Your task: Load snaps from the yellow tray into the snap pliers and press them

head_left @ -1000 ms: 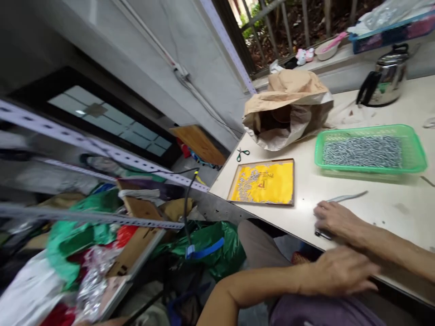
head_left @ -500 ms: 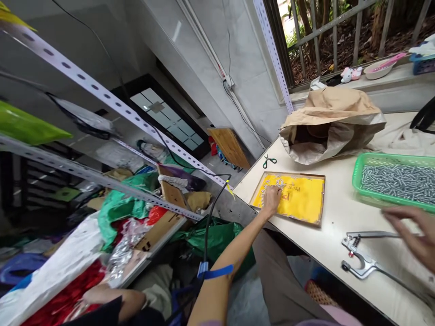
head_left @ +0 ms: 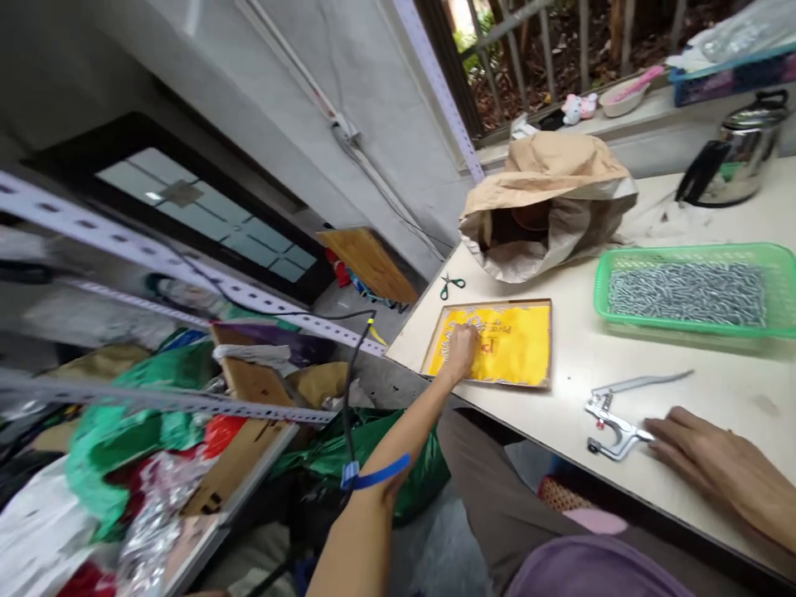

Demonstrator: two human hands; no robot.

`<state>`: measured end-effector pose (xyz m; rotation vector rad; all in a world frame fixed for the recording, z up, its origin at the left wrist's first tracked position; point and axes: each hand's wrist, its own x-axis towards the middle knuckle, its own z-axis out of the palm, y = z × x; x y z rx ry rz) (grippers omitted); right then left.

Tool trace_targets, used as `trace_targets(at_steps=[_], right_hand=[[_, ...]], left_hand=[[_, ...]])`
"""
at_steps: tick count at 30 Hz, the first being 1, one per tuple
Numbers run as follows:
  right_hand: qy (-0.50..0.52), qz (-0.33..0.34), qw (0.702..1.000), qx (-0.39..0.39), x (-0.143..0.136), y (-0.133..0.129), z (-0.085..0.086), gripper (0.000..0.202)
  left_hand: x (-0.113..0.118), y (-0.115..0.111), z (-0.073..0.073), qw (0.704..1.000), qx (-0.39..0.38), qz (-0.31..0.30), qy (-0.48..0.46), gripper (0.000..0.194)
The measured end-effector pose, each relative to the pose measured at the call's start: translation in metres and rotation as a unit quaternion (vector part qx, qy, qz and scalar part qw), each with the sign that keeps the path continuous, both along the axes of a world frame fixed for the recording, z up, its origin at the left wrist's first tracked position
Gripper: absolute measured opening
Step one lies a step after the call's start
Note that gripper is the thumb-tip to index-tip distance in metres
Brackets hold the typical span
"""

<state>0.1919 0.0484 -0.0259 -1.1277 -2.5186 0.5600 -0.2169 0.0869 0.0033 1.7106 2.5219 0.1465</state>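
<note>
My left hand (head_left: 461, 347) is closed, reaching over the left part of a shallow tray (head_left: 550, 344) lined with yellow material (head_left: 519, 352). Small metal pieces lie around its fingers; whatever it pinches is too small to make out. My right hand (head_left: 702, 454) rests over the table at the right, its fingertips at the lower handle of a silver hand press (head_left: 615, 435). The press lies flat with its jaw toward the left. Behind it, a green basket (head_left: 696, 330) holds many grey metal pieces (head_left: 687, 294).
Green-handled scissors (head_left: 452, 284) lie behind the tray. An open brown paper bag (head_left: 547, 178) and a metal kettle (head_left: 743, 153) stand toward the back of the table (head_left: 622, 356). Metal shelving and heaped bags are on the left.
The view has turned to the right, showing the kettle. My right hand has come down onto the press's lower handle. My left hand stays over the tray.
</note>
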Motion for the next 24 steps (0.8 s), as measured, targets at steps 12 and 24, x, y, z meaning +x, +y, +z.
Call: trace_targets(at_steps=[12,24], right_hand=[[-0.067,0.034,0.997,-0.007,0.001,-0.018,0.006,0.026],[-0.078,0.015,0.996,0.04,-0.003,-0.023,-0.022,0.023]], left_hand=[[0.157,-0.073,0.005,0.805,-0.147,0.042,-0.574,0.037],[0.183,-0.067,-0.006,0.828,-0.26,0.093,-0.488,0.018]])
